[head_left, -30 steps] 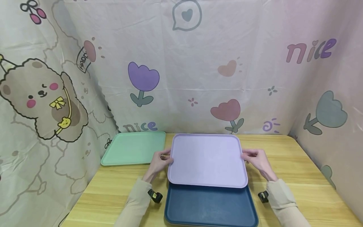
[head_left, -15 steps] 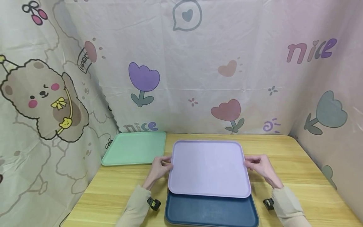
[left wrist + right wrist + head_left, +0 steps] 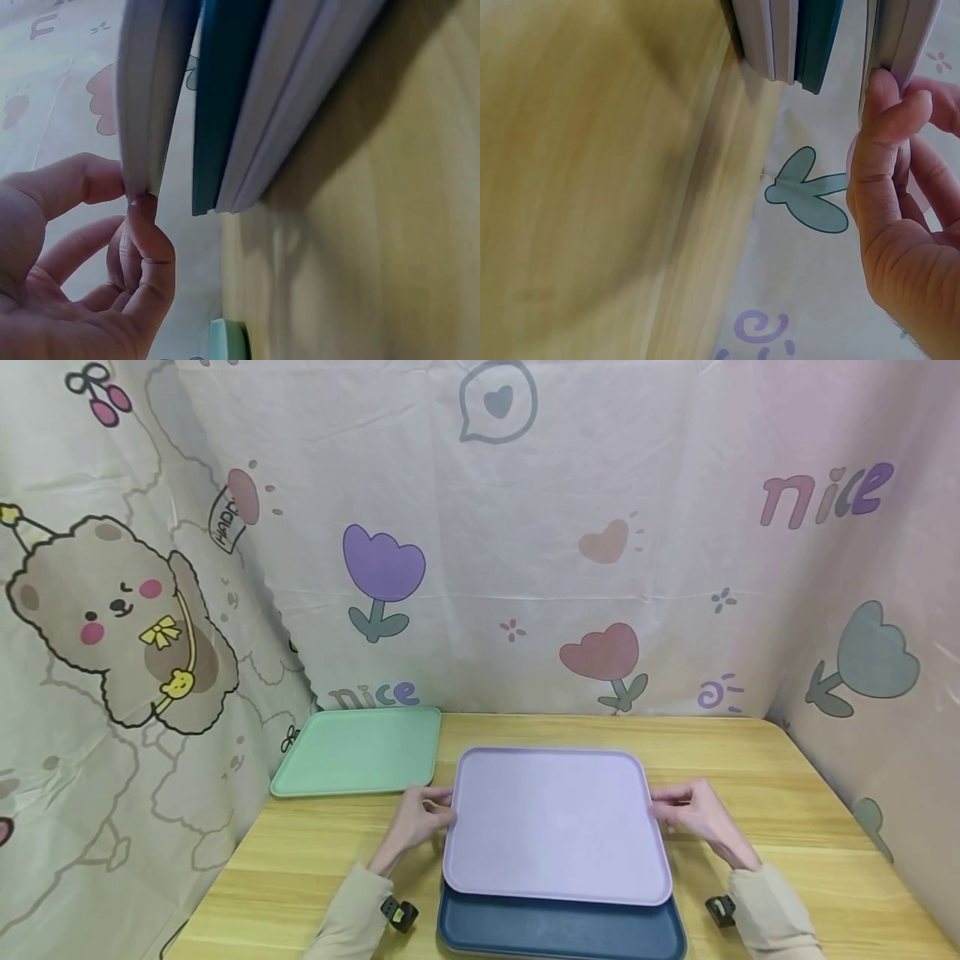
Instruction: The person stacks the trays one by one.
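Fingers of the left hand and right hand pinch the lilac tray by its side rims, raised above the dark blue tray, which it mostly hides. A green tray lies left on the surface.

The lilac tray, pinched at its side rims by the left hand and the right hand, has come back from the far edge of the table toward the near edge. It now covers far more of the dark blue tray, of which only a narrow strip along the near edge still shows. Both hands have drawn nearer to the person along with it.
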A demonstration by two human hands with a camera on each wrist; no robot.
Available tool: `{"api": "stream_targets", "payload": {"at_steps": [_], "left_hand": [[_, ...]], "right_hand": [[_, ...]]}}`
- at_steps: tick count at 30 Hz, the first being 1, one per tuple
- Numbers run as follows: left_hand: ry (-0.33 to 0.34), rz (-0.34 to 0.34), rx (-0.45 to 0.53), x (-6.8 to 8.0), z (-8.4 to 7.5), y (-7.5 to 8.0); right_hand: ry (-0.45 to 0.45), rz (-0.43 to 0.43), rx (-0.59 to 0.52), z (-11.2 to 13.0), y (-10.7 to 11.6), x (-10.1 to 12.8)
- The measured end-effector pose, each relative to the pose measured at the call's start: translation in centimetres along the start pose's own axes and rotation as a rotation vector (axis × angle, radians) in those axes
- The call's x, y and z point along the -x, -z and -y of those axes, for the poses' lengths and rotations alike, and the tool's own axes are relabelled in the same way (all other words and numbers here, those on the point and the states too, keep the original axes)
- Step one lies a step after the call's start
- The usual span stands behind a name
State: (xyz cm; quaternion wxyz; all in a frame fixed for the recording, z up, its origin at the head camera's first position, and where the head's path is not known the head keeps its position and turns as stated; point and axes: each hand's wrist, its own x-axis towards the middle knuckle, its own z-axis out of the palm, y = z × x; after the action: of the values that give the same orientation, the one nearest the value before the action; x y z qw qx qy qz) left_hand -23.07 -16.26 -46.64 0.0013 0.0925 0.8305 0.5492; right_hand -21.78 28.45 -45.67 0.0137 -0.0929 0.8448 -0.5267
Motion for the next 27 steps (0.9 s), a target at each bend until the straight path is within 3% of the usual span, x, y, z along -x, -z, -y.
{"api": "stream_targets", "payload": {"at_steps": [11, 17, 27], "left_hand": [[-0.083, 0.076, -0.083, 0.5, 0.9, 0.1], [-0.115, 0.077, -0.119, 0.7, 0.8, -0.1], [-0.143, 0.068, -0.191, 1.5, 0.4, -0.3]], "right_hand": [[0.015, 0.106, -0.015, -1.0, 0.0, 0.4], [-0.012, 0.101, 0.021, -1.3, -0.2, 0.7], [0.062, 0.113, 0.124, -0.9, -0.4, 1.4]]}}
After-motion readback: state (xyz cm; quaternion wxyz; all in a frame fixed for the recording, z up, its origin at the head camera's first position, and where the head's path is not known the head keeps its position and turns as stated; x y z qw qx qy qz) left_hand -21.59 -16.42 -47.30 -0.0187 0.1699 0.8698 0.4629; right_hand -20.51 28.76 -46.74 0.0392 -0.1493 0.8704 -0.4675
